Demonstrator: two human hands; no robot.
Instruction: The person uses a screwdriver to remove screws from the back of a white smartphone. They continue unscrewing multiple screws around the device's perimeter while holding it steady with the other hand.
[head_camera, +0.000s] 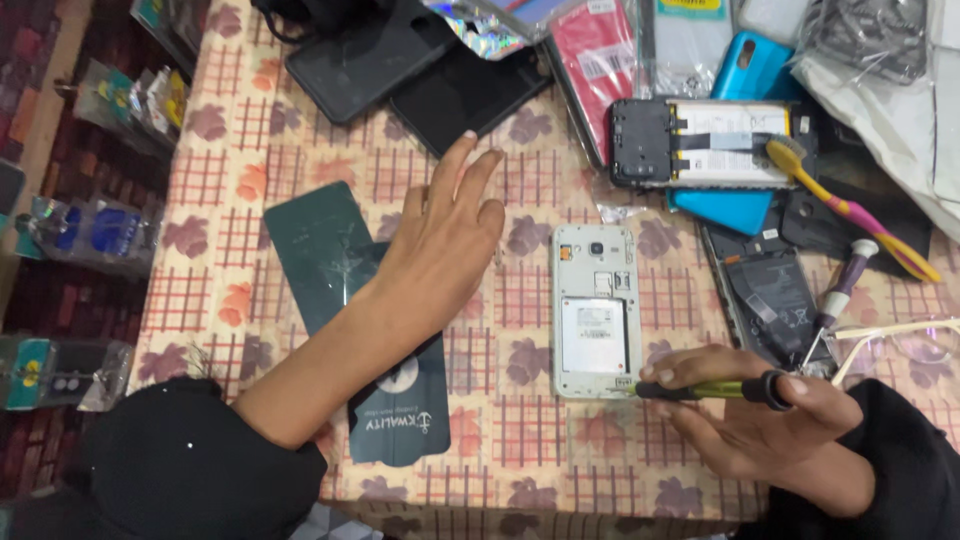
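Screwdriver (715, 389), green-shafted with black cap, beside white back-open phone (595, 310).

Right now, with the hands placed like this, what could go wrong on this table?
1. The right hand holds a screwdriver with its tip at the open white phone; a slip may scratch the inside.
2. The left hand reaches over a cracked glass panel; its edges might cut.

- The white phone (594, 310) lies flat on the table with its back cover off — its insides show, camera end far.
- The screwdriver (712, 389) is thin, green and black — lying sideways, tip touching the phone's near right corner.
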